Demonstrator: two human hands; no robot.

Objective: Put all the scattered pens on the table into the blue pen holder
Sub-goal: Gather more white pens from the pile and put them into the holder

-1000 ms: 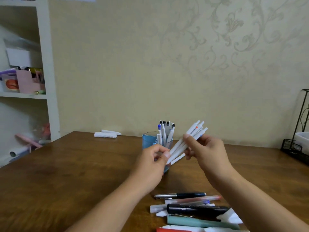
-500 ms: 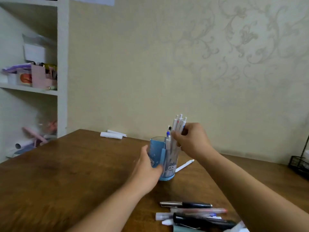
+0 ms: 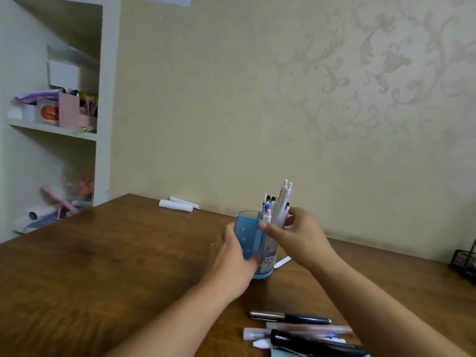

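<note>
The blue pen holder (image 3: 247, 233) stands mid-table with several white pens upright in it. My left hand (image 3: 231, 256) grips its near left side. My right hand (image 3: 296, 235) holds a bunch of white pens (image 3: 282, 202) whose lower ends are inside the holder. One white pen (image 3: 282, 261) lies on the table just behind the holder. Several more pens lie near the front edge: a dark pen with a silver cap (image 3: 288, 316), a clear pink one (image 3: 309, 327) and a thick black one (image 3: 316, 343).
The wooden table (image 3: 103, 266) bears white rolled paper (image 3: 177, 204) at the back. A white shelf unit (image 3: 103, 112) with boxes stands at the left. A black wire rack (image 3: 463, 261) sits at the right edge.
My right hand has lowered the bunch of white pens from above the holder down into it. My left hand moved from the pens to the holder's side.
</note>
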